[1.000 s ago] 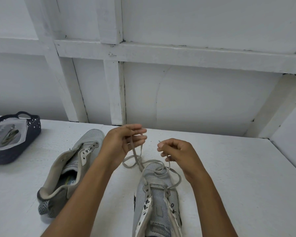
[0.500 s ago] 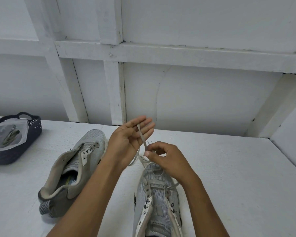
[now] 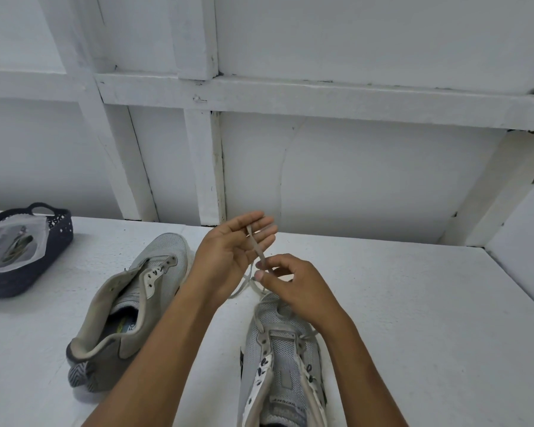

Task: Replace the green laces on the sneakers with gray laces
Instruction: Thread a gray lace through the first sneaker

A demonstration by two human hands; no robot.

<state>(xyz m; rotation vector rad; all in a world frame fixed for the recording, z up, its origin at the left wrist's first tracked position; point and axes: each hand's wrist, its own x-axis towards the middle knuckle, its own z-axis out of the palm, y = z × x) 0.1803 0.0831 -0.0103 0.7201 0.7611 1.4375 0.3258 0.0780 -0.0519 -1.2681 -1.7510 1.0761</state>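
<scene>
Right hand (image 3: 296, 288) has closed in on the left since 1 s ago, when the two were apart; left hand (image 3: 228, 251) went from curled to flat. Grip now: right thumb and forefinger pinch one gray lace (image 3: 255, 245) just past the toe of the near sneaker (image 3: 281, 365). Left hand is released, fingers straight, with the lace end lying up across them. From the pinch the lace drops in loose loops to the lowest eyelets of that sneaker; the upper eyelets are bare. Sneaker count: two. The second sneaker (image 3: 130, 303) sits to the left, well apart, tilted on its side with no lace in it. One dark basket (image 3: 59, 241) at the far left of the white table (image 3: 413, 303) holds one clear plastic bag (image 3: 10, 248); contents greenish, too blurred to identify.
</scene>
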